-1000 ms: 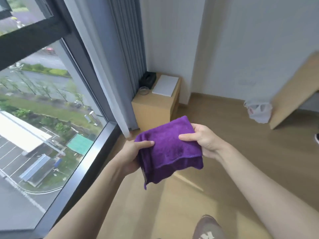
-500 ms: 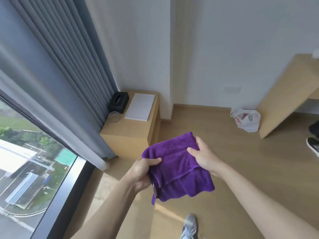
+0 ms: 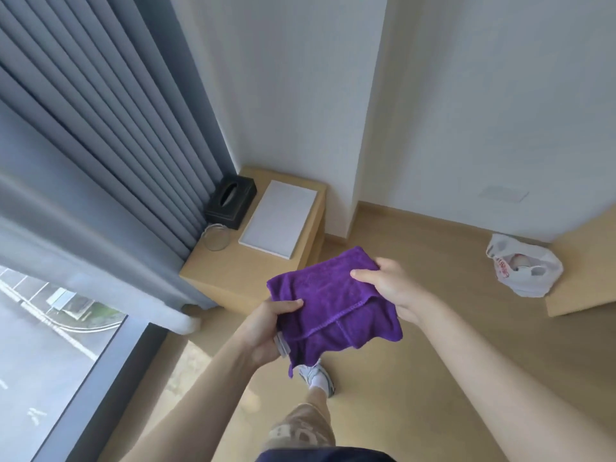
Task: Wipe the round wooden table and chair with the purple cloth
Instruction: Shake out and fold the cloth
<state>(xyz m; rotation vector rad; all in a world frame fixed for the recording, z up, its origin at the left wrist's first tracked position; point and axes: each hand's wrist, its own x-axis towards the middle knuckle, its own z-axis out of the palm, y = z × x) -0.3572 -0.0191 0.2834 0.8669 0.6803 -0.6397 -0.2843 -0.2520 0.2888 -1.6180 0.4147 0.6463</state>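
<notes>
**Get the cloth folded tidy before you go looking for the table**

Left to right: the left hand (image 3: 266,328) has its thumb on top of the purple cloth (image 3: 330,308) and its fingers (image 3: 283,345) curled underneath, clamping the left edge. The cloth sits between both sets of fingers, held in the air above the floor, folded over with a loose corner dangling below the left fingers. The right hand (image 3: 390,285) pinches the far right corner, thumb on top.

My take: this is prep, no wiping yet. The round table and chair aren't in view at all. Tuck that hanging corner in so you end up with a flat pad, keep the stitched hem inside, and hold it with one palm once it's neat. The small worktop (image 3: 233,271) beyond the fingers isn't the target.
</notes>
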